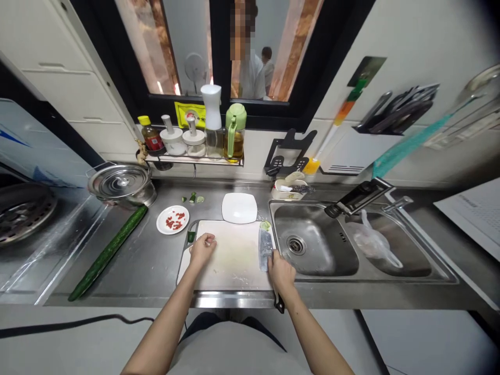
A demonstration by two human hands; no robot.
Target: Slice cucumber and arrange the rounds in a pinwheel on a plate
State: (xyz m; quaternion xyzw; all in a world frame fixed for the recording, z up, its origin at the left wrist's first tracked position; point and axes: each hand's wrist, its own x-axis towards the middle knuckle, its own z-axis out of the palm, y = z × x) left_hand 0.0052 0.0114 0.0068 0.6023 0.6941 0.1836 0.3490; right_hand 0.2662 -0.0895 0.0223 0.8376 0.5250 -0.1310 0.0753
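My right hand (282, 272) grips the black handle of a kitchen knife (265, 251). Its broad blade lies along the right side of the white cutting board (230, 260), with small specks stuck to it. Pale green cucumber slices (265, 225) sit just beyond the blade's far end. Over the board's left part hovers my left hand (202, 249), loosely curled with fingers apart and nothing visible in it. Near it, at the board's left edge, is a dark green cucumber piece (191, 236). Wet bits are scattered on the board.
Behind the board stands a white dish (239, 208). Left of it are a plate (162, 221) of chopped red bits, cucumber scraps (192, 198), a long cucumber (107, 252) and a lidded steel pot (123, 185). A double sink (316, 268) lies right; bottles (235, 133) line a shelf.
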